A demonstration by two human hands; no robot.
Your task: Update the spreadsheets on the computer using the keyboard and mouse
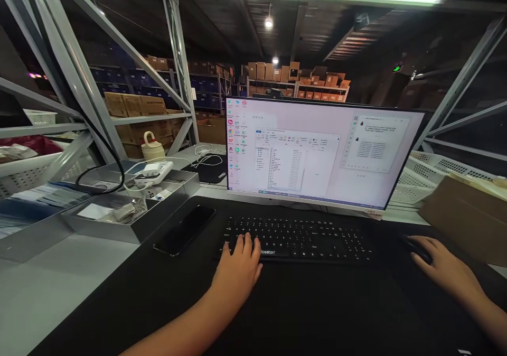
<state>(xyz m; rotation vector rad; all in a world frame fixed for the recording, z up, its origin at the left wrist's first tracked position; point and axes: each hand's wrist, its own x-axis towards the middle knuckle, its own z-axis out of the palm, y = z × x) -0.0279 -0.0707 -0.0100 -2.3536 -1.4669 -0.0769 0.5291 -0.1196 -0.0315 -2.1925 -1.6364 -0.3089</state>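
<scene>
My left hand [240, 263] rests palm down with its fingers spread over the left keys of a black keyboard [317, 242]. Far to the right, my right hand [443, 261] is wrapped over a black computer mouse [416, 249], which is partly covered by the fingers. Behind the keyboard stands a lit monitor [317, 158]; a file window and a chat window are on its screen, their text too small to read. Left of the keyboard lies a dark smartphone [185, 230]. Keyboard, mouse and phone all sit on a large black desk mat [309, 308].
A grey tray [137, 232] of small packets stands at the left, a white power strip [154, 172] and cables behind it. A cream jug-like container [152, 147] is farther back. At the right are a cardboard box [465, 218] and white baskets [414, 179]. Metal rack posts flank the desk.
</scene>
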